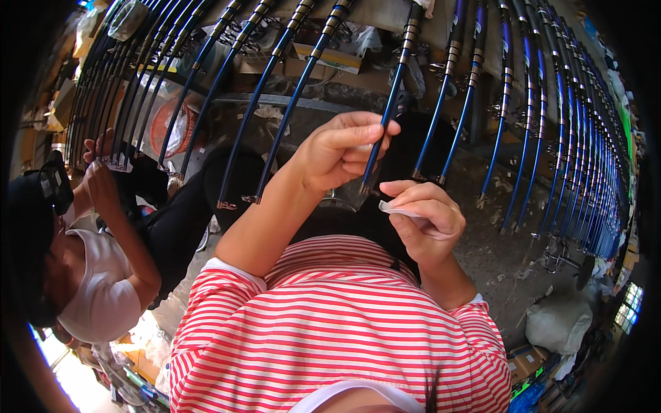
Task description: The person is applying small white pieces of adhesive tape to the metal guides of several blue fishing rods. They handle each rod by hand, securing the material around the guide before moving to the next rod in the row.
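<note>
My left hand (344,153) is closed, its thumb and fingers pinching a blue fishing rod (394,93) near its lower end. That rod hangs down over the bench edge, with a small metal fitting at its tip. Just right of the tip, my right hand (432,219) grips a small folded white piece (401,209) between thumb and fingers; whether it is paper or cloth I cannot tell. The white piece is apart from the rod. Two more blue fishing rods (460,131) hang close by on the right.
Many similar rods (585,151) crowd the right, and others (292,103) hang to the left. A co-worker (103,275) sits at left, hands raised at the rods there. Behind those rods stands a red basket (172,127). A white sack (559,320) lies at lower right.
</note>
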### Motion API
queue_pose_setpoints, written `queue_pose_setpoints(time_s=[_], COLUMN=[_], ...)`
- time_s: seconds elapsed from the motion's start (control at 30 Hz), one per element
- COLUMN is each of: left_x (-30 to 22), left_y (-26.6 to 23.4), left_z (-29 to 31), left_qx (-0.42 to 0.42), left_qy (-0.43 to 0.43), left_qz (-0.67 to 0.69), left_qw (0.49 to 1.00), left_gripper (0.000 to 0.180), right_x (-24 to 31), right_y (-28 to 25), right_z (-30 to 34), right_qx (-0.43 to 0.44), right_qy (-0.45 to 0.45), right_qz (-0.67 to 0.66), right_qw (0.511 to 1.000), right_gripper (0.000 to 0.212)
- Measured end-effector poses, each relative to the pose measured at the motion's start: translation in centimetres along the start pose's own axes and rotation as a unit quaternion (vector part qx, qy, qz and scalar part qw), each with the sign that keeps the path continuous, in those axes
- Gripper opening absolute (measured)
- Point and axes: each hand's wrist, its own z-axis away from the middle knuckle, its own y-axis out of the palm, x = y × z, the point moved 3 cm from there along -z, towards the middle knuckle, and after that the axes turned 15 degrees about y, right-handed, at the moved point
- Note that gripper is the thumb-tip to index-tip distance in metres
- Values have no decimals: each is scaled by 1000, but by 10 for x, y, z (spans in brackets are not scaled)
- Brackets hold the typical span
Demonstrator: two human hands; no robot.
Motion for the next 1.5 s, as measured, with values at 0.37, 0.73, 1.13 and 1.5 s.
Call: queue_pose_setpoints(time_s=[0.37, 0.73, 1.13, 1.5], left_x=[5, 7, 6, 7], left_y=[1, 2, -2, -2], left_z=[32, 33, 35, 35], left_qx=[24, 38, 17, 16], left_qy=[2, 11, -13, -16], left_qz=[43, 55, 29, -10], left_qw=[999, 998, 999, 1000], left_gripper=[28, 27, 22, 22], right_x=[-13, -13, -14, -13], right_y=[12, 15, 16, 17], right_z=[-1, -1, -2, -2], right_qx=[77, 90, 107, 117], right_qy=[34, 28, 24, 29], right_qz=[-68, -57, -64, -73], right_qw=[994, 994, 992, 990], right_gripper=[13, 13, 11, 11])
